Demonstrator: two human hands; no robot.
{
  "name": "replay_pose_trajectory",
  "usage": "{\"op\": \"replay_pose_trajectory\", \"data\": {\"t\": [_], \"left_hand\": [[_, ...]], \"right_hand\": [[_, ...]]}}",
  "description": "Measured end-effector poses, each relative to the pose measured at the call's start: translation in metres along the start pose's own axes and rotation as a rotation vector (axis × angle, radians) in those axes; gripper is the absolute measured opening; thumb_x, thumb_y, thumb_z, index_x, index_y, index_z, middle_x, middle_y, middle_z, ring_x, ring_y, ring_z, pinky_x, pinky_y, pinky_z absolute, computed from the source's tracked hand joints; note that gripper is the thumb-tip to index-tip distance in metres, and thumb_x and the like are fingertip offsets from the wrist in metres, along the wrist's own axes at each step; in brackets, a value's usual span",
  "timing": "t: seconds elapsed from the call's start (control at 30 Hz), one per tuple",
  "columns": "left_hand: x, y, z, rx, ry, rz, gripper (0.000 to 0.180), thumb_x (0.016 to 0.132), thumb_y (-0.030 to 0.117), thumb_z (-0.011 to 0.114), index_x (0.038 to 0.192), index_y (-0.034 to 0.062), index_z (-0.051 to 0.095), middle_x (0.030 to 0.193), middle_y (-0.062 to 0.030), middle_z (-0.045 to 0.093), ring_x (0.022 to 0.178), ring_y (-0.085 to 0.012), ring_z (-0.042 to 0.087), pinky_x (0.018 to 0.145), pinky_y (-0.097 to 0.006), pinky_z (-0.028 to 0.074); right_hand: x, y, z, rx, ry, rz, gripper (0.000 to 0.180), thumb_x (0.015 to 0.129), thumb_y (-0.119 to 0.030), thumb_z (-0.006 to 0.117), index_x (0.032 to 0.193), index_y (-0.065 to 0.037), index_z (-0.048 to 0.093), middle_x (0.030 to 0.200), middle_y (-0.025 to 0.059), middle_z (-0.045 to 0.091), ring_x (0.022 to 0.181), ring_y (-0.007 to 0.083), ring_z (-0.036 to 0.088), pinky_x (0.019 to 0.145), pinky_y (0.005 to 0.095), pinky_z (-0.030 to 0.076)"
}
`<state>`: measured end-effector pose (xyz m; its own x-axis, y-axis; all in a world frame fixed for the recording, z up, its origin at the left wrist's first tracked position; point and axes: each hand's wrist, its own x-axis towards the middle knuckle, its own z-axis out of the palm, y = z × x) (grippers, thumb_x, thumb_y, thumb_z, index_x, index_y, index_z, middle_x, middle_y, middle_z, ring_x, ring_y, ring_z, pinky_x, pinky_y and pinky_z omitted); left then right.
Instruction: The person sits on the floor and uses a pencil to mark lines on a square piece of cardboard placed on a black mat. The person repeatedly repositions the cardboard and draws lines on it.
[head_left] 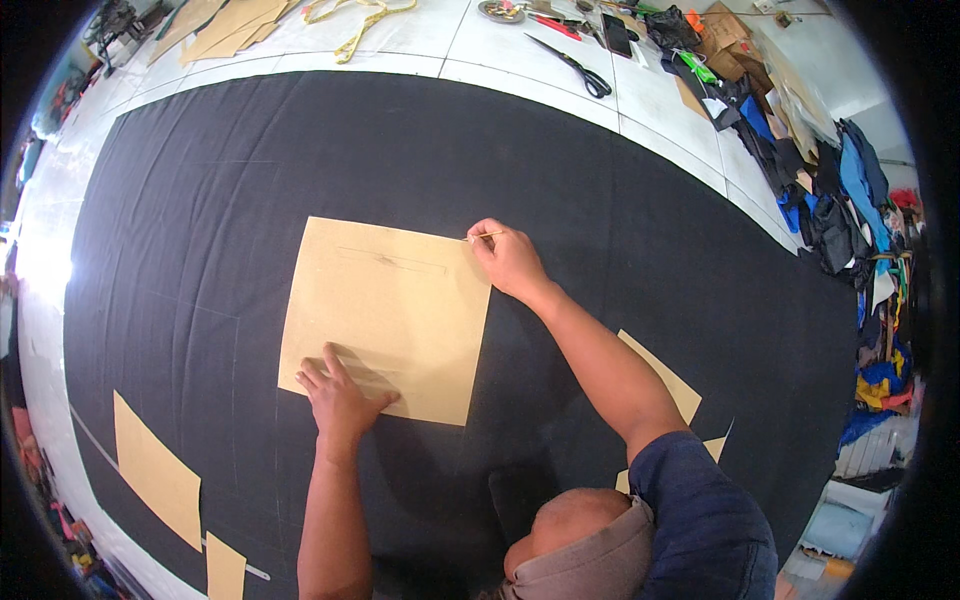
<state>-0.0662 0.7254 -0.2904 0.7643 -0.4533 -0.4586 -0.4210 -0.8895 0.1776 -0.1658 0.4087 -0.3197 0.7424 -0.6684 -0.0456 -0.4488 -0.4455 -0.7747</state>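
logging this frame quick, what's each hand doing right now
Left hand: open, pressed flat on the tan paper pattern.
Right hand: closed, pinching a thin marking stick at the pattern's top right corner.

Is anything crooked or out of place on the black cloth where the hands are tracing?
Nothing stands out. The left hand lies flat on the tan pattern, which sits flat on the black cloth. The right hand holds a thin marker at its top right corner. The cloth looks smooth, and the scissors lie off it.
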Motion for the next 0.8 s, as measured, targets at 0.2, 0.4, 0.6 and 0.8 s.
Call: {"op": "replay_pose_trajectory", "data": {"t": [0.2, 0.4, 0.6, 0.8], "left_hand": [[0.0, 0.002, -0.002, 0.005, -0.016, 0.002, 0.135, 0.058, 0.051, 0.099, 0.159, -0.0026, 0.027, 0.152, -0.0444, 0.026, 0.145, -0.0652, 0.027, 0.12, -0.061, 0.033], [0.001, -0.001, 0.003, 0.011, 0.006, 0.01, 0.135, 0.058, 0.048, 0.1, 0.158, -0.0032, 0.025, 0.149, -0.0421, 0.029, 0.143, -0.0639, 0.028, 0.12, -0.062, 0.032], [0.0, 0.0, 0.003, -0.008, 0.027, 0.032, 0.135, 0.058, 0.042, 0.101, 0.158, -0.0028, 0.022, 0.148, -0.0408, 0.029, 0.143, -0.0621, 0.028, 0.12, -0.064, 0.031], [0.001, -0.001, 0.002, 0.025, 0.011, 0.028, 0.135, 0.059, 0.051, 0.099, 0.158, -0.0026, 0.025, 0.149, -0.0447, 0.028, 0.144, -0.0647, 0.028, 0.122, -0.062, 0.029]], "right_hand": [[-0.002, -0.003, -0.008, -0.058, -0.043, 0.053, 0.025, 0.1, -0.024, 0.06, 0.112, -0.004, 0.07, 0.102, 0.017, 0.076, 0.095, 0.0347, 0.074, 0.083, 0.0445, 0.056], [0.009, -0.015, 0.005, -0.071, -0.113, 0.05, 0.028, 0.101, -0.027, 0.058, 0.114, -0.005, 0.07, 0.107, 0.0155, 0.077, 0.096, 0.0344, 0.074, 0.086, 0.0439, 0.056], [-0.01, 0.011, -0.009, -0.103, -0.008, 0.031, 0.024, 0.102, -0.023, 0.059, 0.113, -0.004, 0.069, 0.1, 0.0131, 0.077, 0.092, 0.0245, 0.076, 0.081, 0.0386, 0.058], [-0.025, 0.026, -0.02, 0.171, 0.015, 0.241, 0.024, 0.102, -0.02, 0.058, 0.115, -0.002, 0.066, 0.098, 0.0156, 0.078, 0.088, 0.0239, 0.077, 0.08, 0.038, 0.058]]}}
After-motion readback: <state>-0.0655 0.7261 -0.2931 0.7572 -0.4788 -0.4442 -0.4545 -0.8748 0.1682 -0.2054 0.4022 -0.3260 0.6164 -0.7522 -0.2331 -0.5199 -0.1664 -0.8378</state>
